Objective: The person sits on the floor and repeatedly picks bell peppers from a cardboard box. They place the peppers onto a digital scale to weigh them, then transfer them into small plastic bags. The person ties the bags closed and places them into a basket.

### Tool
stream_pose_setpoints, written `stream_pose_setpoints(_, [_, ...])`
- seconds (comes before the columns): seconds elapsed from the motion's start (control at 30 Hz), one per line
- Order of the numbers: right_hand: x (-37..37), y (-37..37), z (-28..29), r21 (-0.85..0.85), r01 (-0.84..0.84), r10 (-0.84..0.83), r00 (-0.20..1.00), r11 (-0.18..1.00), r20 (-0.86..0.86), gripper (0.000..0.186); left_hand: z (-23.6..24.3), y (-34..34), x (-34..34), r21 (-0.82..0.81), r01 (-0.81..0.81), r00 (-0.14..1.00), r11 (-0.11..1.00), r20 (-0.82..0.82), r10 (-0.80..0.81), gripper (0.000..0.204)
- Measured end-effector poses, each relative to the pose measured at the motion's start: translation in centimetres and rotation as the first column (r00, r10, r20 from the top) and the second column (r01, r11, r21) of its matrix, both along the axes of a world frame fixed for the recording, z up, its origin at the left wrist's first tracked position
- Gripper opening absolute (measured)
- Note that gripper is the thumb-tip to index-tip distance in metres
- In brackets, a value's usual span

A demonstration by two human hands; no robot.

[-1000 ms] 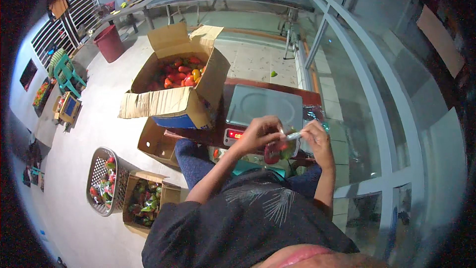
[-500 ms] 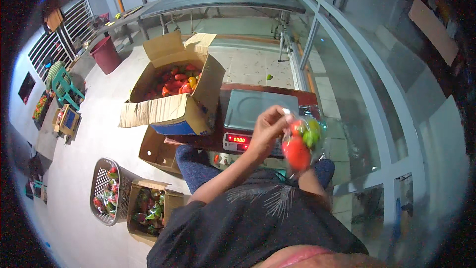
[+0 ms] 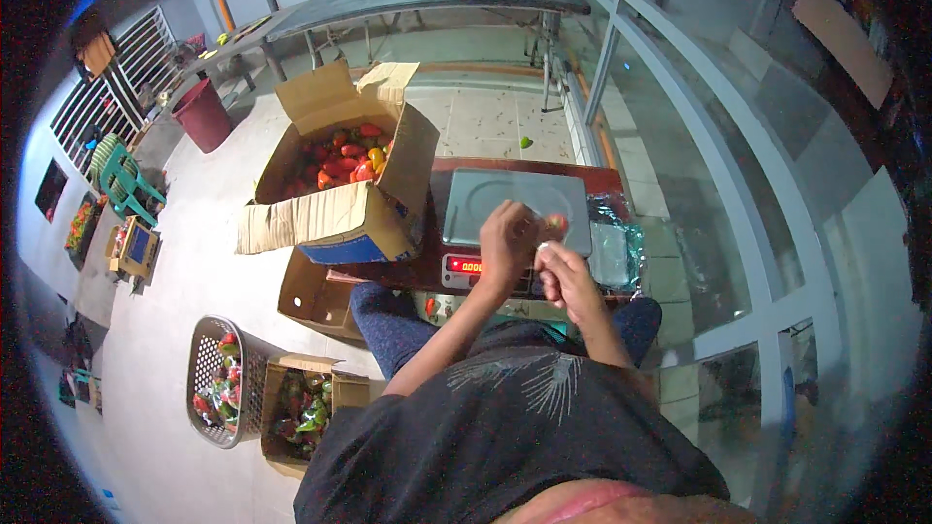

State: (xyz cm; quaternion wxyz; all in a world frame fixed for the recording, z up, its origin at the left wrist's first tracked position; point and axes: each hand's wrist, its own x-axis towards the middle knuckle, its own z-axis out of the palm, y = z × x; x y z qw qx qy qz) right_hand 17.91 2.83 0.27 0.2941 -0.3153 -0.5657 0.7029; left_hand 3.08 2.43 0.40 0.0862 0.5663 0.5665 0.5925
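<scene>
My left hand [image 3: 508,238] is closed over the small clear bag of peppers [image 3: 556,225], which it mostly hides, above the scale's steel platform [image 3: 466,196]. Just below and right of it, my right hand [image 3: 561,270] pinches the bag's pale twisted end [image 3: 543,245]. The scale's red display [image 3: 464,265] is lit. An open cardboard box of red and yellow peppers [image 3: 340,150] is at the left end of the low brown table [image 3: 451,165]. Clear plastic bags [image 3: 612,257] lie at the scale's right.
An empty carton [image 3: 306,301], a plastic basket of bagged peppers [image 3: 204,359] and a box of them [image 3: 301,408] are at lower left. A red bin [image 3: 202,116] and green chair [image 3: 131,184] stand farther back. A long dark table [image 3: 408,0] is behind; glass framing [image 3: 757,320] runs along the right.
The bag of peppers swung up and was turned over; my left hand has moved up over it and my right hand has come round to its twisted end below.
</scene>
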Motion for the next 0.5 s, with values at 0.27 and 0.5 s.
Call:
stream_pose_setpoints(0.27, [3.3, 2.8, 3.2, 0.848, 0.21, -0.374, 0.927, 0.486, -0.015, 0.023, 3.0, -1.6, -0.2, 0.025, 0.609, 0.784, 0.793, 0.128, -0.607, 0.014])
stream_pose_setpoints(0.5, [5.4, 2.9, 2.5, 0.209, -0.019, 0.097, 0.925, 0.978, -0.368, 0.025, 7.3, -3.2, 1.6, 0.039, 0.764, 0.594, 0.644, 0.344, -0.727, 0.011])
